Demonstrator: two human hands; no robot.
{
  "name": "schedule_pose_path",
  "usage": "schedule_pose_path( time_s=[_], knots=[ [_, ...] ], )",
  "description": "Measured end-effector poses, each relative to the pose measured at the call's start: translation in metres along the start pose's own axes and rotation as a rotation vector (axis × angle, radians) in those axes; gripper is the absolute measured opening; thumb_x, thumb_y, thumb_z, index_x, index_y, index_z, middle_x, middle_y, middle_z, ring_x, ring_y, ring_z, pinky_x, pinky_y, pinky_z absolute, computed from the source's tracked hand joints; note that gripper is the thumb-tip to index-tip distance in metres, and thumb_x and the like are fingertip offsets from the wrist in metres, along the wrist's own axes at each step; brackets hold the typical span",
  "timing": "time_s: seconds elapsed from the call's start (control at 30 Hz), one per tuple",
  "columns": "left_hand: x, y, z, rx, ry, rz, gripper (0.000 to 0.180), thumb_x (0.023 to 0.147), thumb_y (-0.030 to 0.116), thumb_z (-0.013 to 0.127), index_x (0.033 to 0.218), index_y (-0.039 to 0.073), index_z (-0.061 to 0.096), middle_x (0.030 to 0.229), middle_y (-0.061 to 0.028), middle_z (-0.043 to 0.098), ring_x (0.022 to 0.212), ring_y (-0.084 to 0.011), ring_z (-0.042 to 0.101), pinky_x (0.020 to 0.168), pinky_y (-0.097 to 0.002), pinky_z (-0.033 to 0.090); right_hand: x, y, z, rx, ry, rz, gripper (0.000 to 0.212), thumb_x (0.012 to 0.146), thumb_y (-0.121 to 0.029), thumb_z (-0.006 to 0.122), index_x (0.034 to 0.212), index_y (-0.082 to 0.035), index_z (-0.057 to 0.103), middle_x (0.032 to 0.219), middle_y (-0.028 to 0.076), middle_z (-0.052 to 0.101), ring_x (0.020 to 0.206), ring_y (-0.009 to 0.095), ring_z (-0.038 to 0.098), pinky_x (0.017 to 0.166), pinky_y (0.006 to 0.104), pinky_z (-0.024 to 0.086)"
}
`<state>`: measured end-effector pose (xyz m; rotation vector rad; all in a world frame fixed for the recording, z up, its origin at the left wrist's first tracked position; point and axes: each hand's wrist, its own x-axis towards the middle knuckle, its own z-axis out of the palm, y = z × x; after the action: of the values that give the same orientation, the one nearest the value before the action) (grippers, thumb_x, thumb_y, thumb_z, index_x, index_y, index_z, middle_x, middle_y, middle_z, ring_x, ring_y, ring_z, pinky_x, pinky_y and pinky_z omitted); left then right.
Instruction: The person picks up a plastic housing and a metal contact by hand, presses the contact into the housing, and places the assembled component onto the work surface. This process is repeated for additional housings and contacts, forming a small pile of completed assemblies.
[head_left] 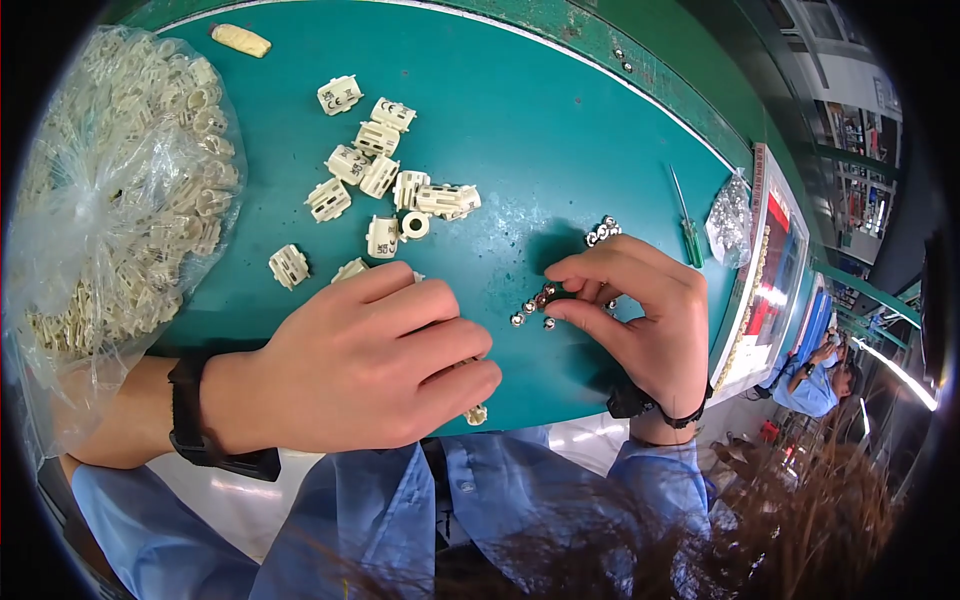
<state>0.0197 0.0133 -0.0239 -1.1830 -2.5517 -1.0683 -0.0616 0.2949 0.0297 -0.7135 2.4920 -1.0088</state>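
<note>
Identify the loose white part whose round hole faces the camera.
The ring-shaped part, below-left of the rightmost parts; others clearly in view show their sides.

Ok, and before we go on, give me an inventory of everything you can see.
Work surface: one, green, under the parts
Large bag: one, clear with many cream pieces, far left
Loose plastic parts: a dozen or more, cream, left of centre, some hidden
Shiny balls: several, silver, right of centre; a few at far edge
Small roll: one, pale yellow, upper left
Screwdriver: one, green handle, right
Small bag: one, clear, right
Framed panel: one, white and red, right edge
Co-worker: one, blue top, background right
Wristbands: two, black, one per wrist
Left hand: one, bare, centre-left
Right hand: one, bare, at the balls
</note>
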Motion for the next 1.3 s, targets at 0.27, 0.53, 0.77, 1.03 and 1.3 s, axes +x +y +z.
schedule_pose_path(
  time_s=[0.27, 0.53, 0.77, 1.03, 1.3],
  knots=[
    [0.000, 0.001, 0.000, -0.062, -0.005, 0.023, 0.029, 0.078, 0.017, 0.086, 0.106, 0.012, 0.085, 0.116, 0.0020, 0.079, 0.098, -0.0207, 0.068, 0.087, -0.0391, 0.056, 0.005, 0.002, 0.007, -0.134, -0.059, -0.321, 0.028, 0.076, -0.007, 0.098, 0.103, -0.006, 0.088, 0.094, 0.006, 0.075, 0.082, 0.025, 0.073, 0.071, 0.0384, 0.058],
    [0.005, 0.001, 0.000, 0.001, 0.050, -0.053, 0.030, 0.074, 0.019, 0.093, 0.102, 0.010, 0.083, 0.122, -0.0011, 0.078, 0.111, -0.0262, 0.067, 0.093, -0.0442, 0.057, 0.005, 0.009, 0.009, -0.161, -0.075, -0.389, 0.025, 0.078, -0.008, 0.098, 0.101, -0.008, 0.089, 0.093, 0.005, 0.075, 0.080, 0.026, 0.072, 0.069, 0.0394, 0.057],
    [0.002, -0.001, 0.001, 0.051, 0.053, -0.057, 0.035, 0.070, 0.024, 0.096, 0.098, 0.009, 0.081, 0.126, -0.0020, 0.076, 0.118, -0.0296, 0.065, 0.093, -0.0464, 0.057, 0.000, 0.000, 0.015, -0.041, -0.039, -0.419, 0.025, 0.080, -0.008, 0.098, 0.102, -0.007, 0.088, 0.094, 0.005, 0.074, 0.077, 0.025, 0.071, 0.064, 0.0392, 0.056],
    [0.003, 0.000, 0.005, 0.051, 0.083, -0.080, 0.031, 0.073, 0.024, 0.094, 0.096, 0.007, 0.080, 0.124, -0.0027, 0.076, 0.117, -0.0299, 0.065, 0.094, -0.0483, 0.058, -0.011, -0.011, 0.032, -0.096, -0.009, -0.518, 0.028, 0.080, -0.008, 0.099, 0.105, -0.005, 0.088, 0.094, 0.004, 0.071, 0.073, 0.022, 0.067, 0.053, 0.0371, 0.051],
    [0.004, -0.001, 0.004, 0.037, 0.080, -0.085, 0.030, 0.073, 0.023, 0.093, 0.095, 0.007, 0.080, 0.122, -0.0024, 0.075, 0.116, -0.0293, 0.066, 0.094, -0.0473, 0.059, -0.013, -0.015, 0.031, -0.142, -0.028, -0.469, 0.027, 0.077, -0.011, 0.101, 0.101, -0.004, 0.090, 0.092, 0.006, 0.073, 0.074, 0.022, 0.069, 0.056, 0.0362, 0.053]
  ],
)
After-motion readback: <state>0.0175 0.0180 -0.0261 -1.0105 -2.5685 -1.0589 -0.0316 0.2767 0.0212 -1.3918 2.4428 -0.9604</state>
